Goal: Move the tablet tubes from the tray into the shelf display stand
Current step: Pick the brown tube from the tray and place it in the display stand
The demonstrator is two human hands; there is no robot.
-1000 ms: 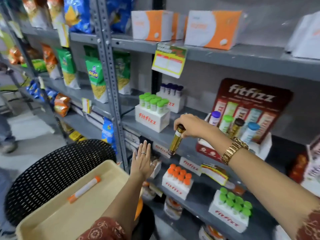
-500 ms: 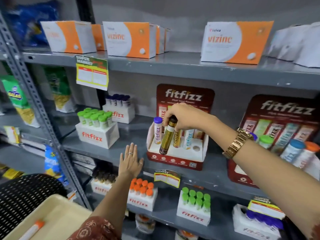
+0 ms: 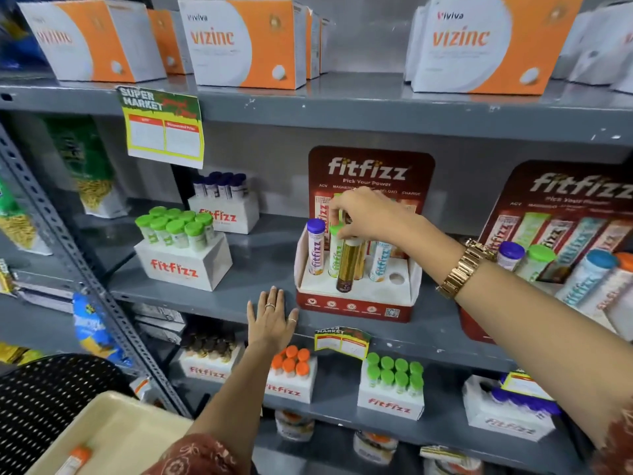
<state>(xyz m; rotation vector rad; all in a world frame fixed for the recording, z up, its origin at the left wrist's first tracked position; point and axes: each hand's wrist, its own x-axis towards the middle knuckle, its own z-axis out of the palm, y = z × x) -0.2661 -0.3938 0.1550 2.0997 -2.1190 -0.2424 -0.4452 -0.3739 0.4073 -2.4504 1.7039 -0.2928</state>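
Note:
A red and white fitfizz display stand sits on the middle shelf. In it stand a purple-capped tube, a green-capped tube and a pale blue tube. My right hand grips the top of a gold and brown tube, which stands nearly upright with its base on the stand's white insert. One round hole at the stand's right is open. My left hand rests flat, fingers spread, on the shelf edge left of the stand. A beige tray at bottom left holds an orange-capped white tube.
White fitfizz boxes of green-capped tubes and dark-capped tubes stand left of the stand. A second display stand is at right. Orange vizinc boxes fill the top shelf. A black mesh chair supports the tray.
My right hand carried the gold tube from above the tray to the stand and lowered it upright onto the insert. The view turned right; my left hand stayed on the shelf edge.

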